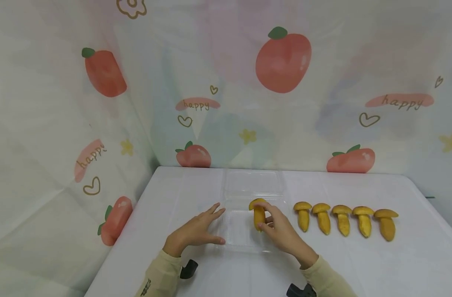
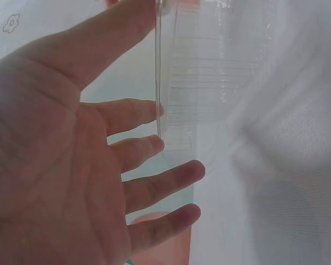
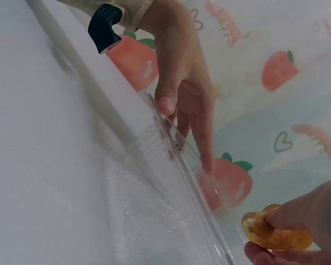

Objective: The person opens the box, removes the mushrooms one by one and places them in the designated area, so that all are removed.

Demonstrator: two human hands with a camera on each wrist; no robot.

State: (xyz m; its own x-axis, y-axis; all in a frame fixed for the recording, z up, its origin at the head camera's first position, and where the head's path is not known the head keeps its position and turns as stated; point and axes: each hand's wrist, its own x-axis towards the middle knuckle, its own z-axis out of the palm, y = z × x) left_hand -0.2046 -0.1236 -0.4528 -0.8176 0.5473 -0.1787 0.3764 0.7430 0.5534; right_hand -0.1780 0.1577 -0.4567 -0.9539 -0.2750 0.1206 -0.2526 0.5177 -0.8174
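Observation:
A yellow mushroom (image 1: 259, 217) with a wide cap is pinched between the thumb and fingers of my right hand (image 1: 284, 234), above the right part of a clear plastic box (image 1: 244, 250). The box's hinged lid (image 1: 253, 183) lies folded open toward the back wall. My left hand (image 1: 197, 230) is at the box's left side, its fingers extended and spread. In the left wrist view, the thumb and some fingertips meet the box's clear rim (image 2: 158, 72). The right wrist view shows the stem end of the held mushroom (image 3: 259, 229).
Several more yellow mushrooms, including the nearest one (image 1: 303, 216), lie in a row right of the box, caps toward the back. A white cloth (image 1: 211, 272) covers the table. Printed curtains (image 1: 233, 115) stand behind and at the left.

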